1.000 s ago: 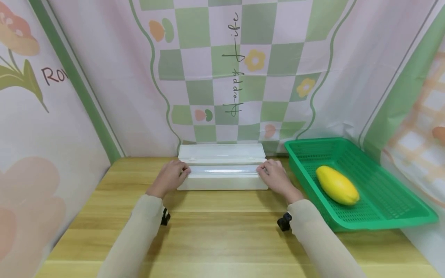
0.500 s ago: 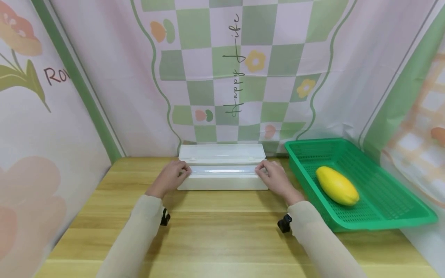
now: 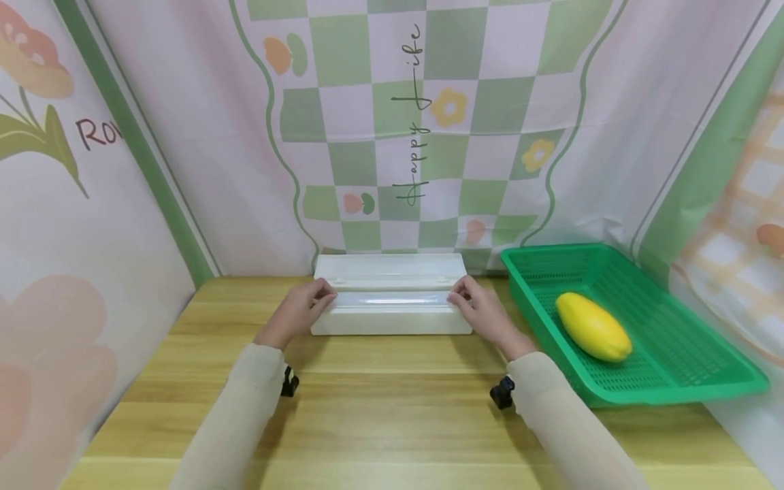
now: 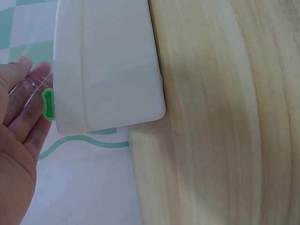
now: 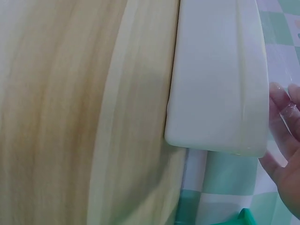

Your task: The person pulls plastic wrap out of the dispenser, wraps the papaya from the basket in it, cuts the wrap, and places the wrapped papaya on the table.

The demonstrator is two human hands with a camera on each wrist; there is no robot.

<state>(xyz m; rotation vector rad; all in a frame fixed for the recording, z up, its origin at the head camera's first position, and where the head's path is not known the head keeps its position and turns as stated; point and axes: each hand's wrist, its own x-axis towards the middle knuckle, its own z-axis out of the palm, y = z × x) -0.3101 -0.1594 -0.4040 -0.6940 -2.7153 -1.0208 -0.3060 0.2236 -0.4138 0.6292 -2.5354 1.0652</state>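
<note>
A long white film dispenser box (image 3: 392,321) lies on the wooden table (image 3: 392,415) with its lid (image 3: 390,269) tipped back and a clear film roll (image 3: 392,298) showing. My left hand (image 3: 323,295) is at the box's left end and pinches the clear film there. My right hand (image 3: 459,297) does the same at the right end. The left wrist view shows the box (image 4: 108,65), a small green tab (image 4: 48,104) and the left hand (image 4: 28,77) with film over the fingers. The right wrist view shows the box (image 5: 215,75) and the right hand (image 5: 285,105) behind film.
A green mesh basket (image 3: 674,391) stands at the right of the table and holds a yellow oval fruit (image 3: 593,327). Printed cloth backdrops close in the back and both sides. Bare wood lies between the box and the near edge.
Both hands have crept slightly inward and upward along the box's ends, onto the film. The box, basket and fruit have not moved.
</note>
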